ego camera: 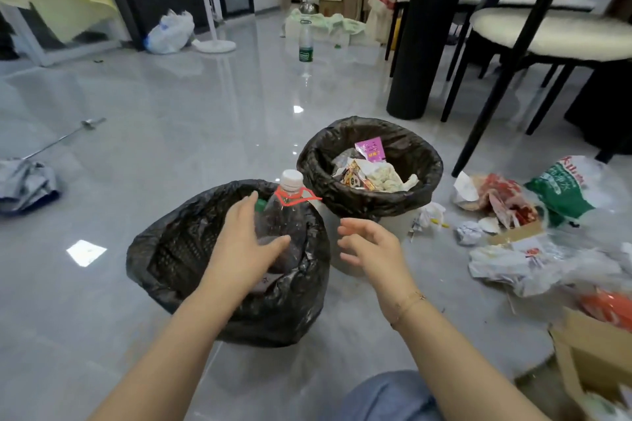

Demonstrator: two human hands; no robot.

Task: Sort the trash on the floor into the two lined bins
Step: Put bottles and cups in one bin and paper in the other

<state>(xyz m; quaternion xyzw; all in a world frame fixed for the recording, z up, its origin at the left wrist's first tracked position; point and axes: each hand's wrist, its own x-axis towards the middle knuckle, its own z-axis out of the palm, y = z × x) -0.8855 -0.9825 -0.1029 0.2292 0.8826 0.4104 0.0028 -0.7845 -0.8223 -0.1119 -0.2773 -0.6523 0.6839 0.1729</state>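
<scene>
Two bins lined with black bags stand on the grey floor. The near bin [164, 260] holds a large clear plastic bottle [285, 215] with a white cap and red handle ring, standing upright inside it. My left hand [244, 243] rests against the bottle's side, thumb and fingers spread around it. My right hand [371, 243] hovers just right of that bin, fingers loosely curled and holding nothing. The far bin [420, 161] contains wrappers and crumpled paper.
Loose trash [513, 232] lies right of the bins: crumpled paper, plastic bags, a green bag, red wrappers, and cardboard at the lower right. A small bottle [305, 41] stands further back. A table column and chair legs rise at the right. Crumpled plastic lies at left.
</scene>
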